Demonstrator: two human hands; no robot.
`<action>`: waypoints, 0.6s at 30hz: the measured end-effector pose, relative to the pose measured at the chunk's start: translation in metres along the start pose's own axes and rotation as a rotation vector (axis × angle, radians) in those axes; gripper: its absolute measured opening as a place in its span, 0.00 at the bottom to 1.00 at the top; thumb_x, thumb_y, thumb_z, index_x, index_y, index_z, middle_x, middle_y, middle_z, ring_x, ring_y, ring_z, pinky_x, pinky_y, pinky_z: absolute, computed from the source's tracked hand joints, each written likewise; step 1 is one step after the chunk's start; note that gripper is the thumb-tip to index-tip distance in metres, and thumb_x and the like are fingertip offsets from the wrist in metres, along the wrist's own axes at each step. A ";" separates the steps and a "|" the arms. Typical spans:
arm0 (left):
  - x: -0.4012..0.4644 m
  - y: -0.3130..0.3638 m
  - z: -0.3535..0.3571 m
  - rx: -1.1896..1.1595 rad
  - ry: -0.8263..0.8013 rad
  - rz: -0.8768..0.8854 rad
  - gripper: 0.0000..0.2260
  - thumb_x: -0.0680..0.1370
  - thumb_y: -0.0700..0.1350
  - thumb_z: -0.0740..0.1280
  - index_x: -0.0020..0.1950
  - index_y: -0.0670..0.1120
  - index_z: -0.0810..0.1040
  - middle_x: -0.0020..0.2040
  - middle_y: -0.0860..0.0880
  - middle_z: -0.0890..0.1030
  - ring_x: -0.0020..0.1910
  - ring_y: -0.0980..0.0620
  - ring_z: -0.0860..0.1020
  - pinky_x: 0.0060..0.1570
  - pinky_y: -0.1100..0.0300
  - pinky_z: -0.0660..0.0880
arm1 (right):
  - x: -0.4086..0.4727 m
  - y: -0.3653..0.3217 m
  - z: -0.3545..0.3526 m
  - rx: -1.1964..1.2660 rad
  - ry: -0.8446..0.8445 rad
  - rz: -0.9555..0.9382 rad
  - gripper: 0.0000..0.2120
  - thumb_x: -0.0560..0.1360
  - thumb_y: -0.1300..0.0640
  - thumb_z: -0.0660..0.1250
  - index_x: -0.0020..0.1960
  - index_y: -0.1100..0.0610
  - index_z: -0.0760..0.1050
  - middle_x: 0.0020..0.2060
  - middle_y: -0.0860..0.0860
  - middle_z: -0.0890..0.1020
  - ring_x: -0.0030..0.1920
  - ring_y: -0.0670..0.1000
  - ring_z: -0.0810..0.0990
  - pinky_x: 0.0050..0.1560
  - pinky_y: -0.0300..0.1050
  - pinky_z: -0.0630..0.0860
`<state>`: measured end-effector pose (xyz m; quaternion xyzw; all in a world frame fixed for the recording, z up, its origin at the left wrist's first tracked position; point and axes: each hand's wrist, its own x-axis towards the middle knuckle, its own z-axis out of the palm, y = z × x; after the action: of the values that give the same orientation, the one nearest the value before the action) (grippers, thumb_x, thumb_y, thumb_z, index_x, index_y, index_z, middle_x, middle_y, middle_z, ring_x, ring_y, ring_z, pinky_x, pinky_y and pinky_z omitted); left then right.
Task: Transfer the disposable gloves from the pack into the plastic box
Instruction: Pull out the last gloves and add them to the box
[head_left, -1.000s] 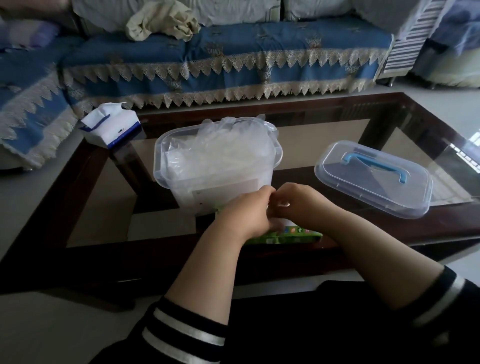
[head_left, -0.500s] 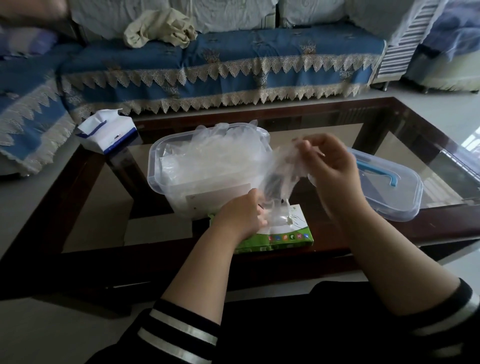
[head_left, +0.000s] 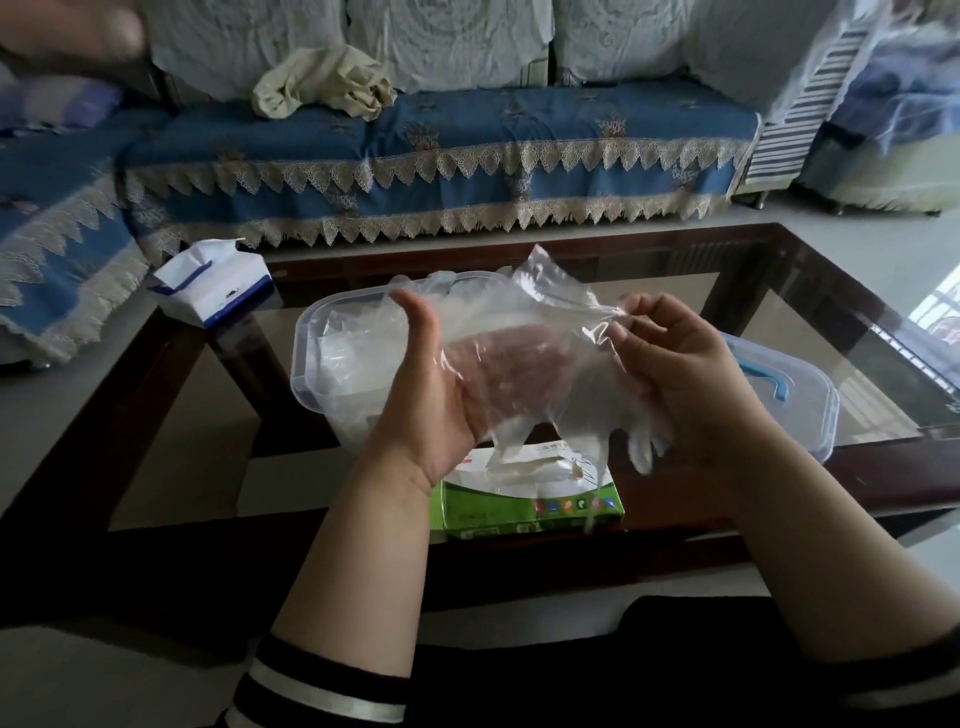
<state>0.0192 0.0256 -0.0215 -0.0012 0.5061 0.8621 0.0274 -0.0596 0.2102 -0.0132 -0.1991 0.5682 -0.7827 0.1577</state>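
A clear disposable glove (head_left: 545, 332) is stretched between my hands, in front of the clear plastic box (head_left: 306, 364) and above the green glove pack (head_left: 524, 504). My left hand (head_left: 431, 395) lies palm up under the glove, its fingers showing through the film. My right hand (head_left: 685, 374) pinches the glove's right edge. The box holds a heap of clear gloves. More film sticks out of the pack's top slot.
The box's lid (head_left: 800, 405) with a blue handle lies at the right on the glass-topped table (head_left: 156, 551). A white and blue tissue pack (head_left: 213, 280) sits at the table's far left corner. A blue-covered sofa (head_left: 467, 135) runs behind.
Both hands were down at the pack. The right hand pulled a glove up out of it, then the left hand left the pack and came up under the glove.
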 end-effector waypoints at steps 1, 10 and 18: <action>-0.001 0.004 -0.002 0.069 0.016 0.009 0.45 0.68 0.74 0.48 0.60 0.37 0.79 0.55 0.38 0.82 0.54 0.42 0.82 0.53 0.52 0.79 | -0.001 0.000 0.000 -0.049 0.008 0.001 0.05 0.71 0.62 0.66 0.46 0.57 0.74 0.35 0.49 0.80 0.36 0.51 0.74 0.33 0.41 0.75; 0.011 0.022 0.002 0.601 0.380 0.218 0.08 0.80 0.38 0.63 0.56 0.49 0.71 0.45 0.51 0.86 0.39 0.54 0.83 0.38 0.62 0.74 | 0.012 0.002 0.009 -0.378 0.030 0.030 0.14 0.75 0.62 0.67 0.58 0.50 0.74 0.37 0.48 0.81 0.31 0.44 0.74 0.28 0.36 0.72; 0.025 0.044 -0.057 0.896 0.900 0.185 0.19 0.78 0.30 0.55 0.41 0.51 0.77 0.52 0.53 0.81 0.39 0.60 0.80 0.39 0.64 0.73 | 0.102 0.002 0.049 -0.785 -0.137 -0.159 0.09 0.75 0.66 0.67 0.50 0.55 0.75 0.43 0.48 0.79 0.33 0.41 0.74 0.34 0.33 0.75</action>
<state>-0.0095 -0.0445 -0.0115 -0.3078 0.7774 0.4808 -0.2642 -0.1240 0.1206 0.0120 -0.3392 0.7949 -0.5010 0.0461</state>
